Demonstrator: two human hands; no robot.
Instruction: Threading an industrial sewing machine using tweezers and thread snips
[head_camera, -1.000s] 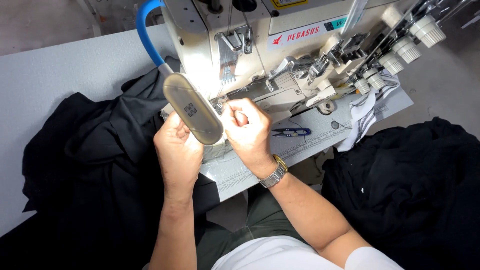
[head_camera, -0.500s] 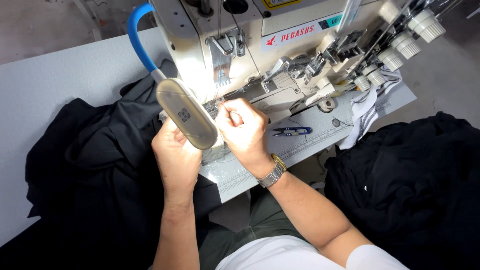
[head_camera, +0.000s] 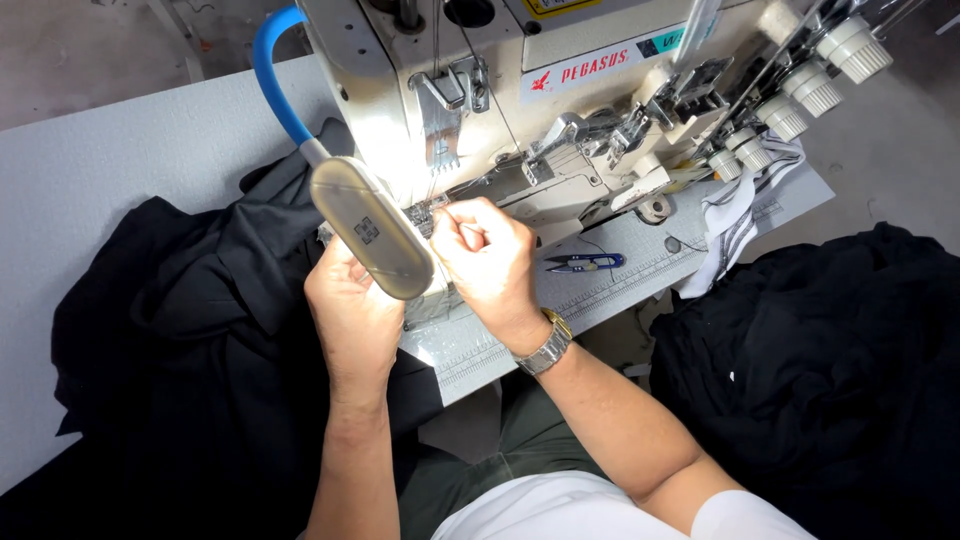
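Note:
A cream industrial sewing machine (head_camera: 560, 110) stands at the top of the head view. My right hand (head_camera: 490, 260) is at its needle area with thumb and forefinger pinched on a thin thread. My left hand (head_camera: 352, 310) rests on the machine bed beside it, partly hidden under a grey oval lamp head (head_camera: 372, 230) on a blue flexible neck (head_camera: 272, 70). Black fabric (head_camera: 200, 330) lies bunched to the left, touching my left wrist. What my left fingers hold is hidden by the lamp.
Blue-handled thread snips (head_camera: 580, 262) lie on the machine bed right of my right hand. A striped white cloth (head_camera: 728, 225) hangs at the bed's right end. A second heap of black fabric (head_camera: 810, 360) sits at right. The grey table (head_camera: 100, 190) extends left.
The view has shifted so the machine and hands sit a little lower and to the right. Both hands stay at the needle area with small finger movements.

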